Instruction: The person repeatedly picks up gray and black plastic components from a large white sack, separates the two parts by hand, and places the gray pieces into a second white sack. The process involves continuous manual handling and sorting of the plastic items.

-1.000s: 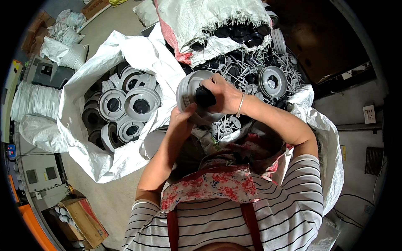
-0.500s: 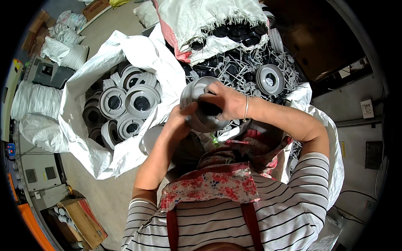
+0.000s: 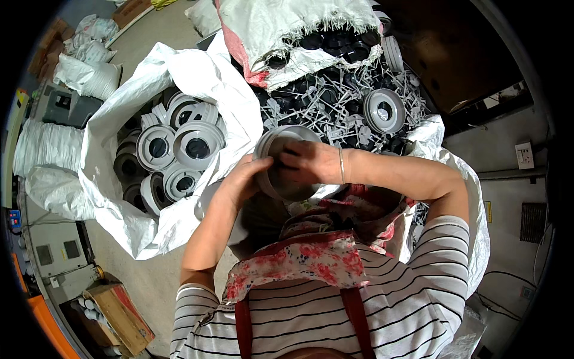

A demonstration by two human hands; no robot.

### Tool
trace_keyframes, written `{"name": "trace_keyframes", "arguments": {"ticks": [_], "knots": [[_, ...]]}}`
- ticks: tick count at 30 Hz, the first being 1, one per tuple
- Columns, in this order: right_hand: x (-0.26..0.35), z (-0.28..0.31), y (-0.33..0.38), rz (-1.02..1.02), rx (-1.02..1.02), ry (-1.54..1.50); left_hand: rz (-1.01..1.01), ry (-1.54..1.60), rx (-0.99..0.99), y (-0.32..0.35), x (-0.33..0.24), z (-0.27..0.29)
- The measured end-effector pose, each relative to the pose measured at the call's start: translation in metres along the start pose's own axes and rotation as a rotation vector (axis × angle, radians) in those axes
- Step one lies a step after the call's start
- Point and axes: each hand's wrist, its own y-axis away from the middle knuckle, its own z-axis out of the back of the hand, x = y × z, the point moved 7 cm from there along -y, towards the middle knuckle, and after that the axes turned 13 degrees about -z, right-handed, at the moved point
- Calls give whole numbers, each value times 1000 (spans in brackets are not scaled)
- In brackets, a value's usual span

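Note:
A grey, round, stepped plastic fitting (image 3: 281, 190) is held in front of my lap with its open side toward me. My left hand (image 3: 240, 176) grips its left rim, the thumb over the edge. My right hand (image 3: 308, 163) reaches into the fitting's hollow from the right with bent fingers; they are dark and slightly blurred, and what they hold or press inside is hidden. Just beyond the fitting lies a heap of thin grey stemmed plastic pieces (image 3: 341, 99) mixed with black caps (image 3: 327, 97). Another grey fitting with a dark centre (image 3: 384, 112) rests on this heap.
To the left stands an open white woven sack (image 3: 239, 99) of similar grey fittings (image 3: 199, 145). A torn white sack (image 3: 263, 27) spills black caps (image 3: 344, 45) at the back. A cardboard box (image 3: 119, 317) sits at lower left. A wall (image 3: 499, 149) stands on the right.
The fitting has tipped, showing more of its hollow, and sits slightly lower. My right hand has moved down and deeper into it; the black part seen under its fingers is now hidden.

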Motion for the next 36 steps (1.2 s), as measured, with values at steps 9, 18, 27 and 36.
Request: {"name": "trace_keyframes", "arguments": {"ticks": [9, 18, 27, 36], "knots": [[-74, -53, 24, -1211, 310, -1036, -420, -267, -107, -1, -11, -16], [-113, -62, 38, -1337, 313, -962, -575, -1138, -474, 24, -72, 16], [-286, -71, 255, -1489, 359, 243, -670, -601, -484, -6, -73, 43], [-113, -39, 27, -583, 298, -197, -244, 29, -237, -90, 38, 37]]}}
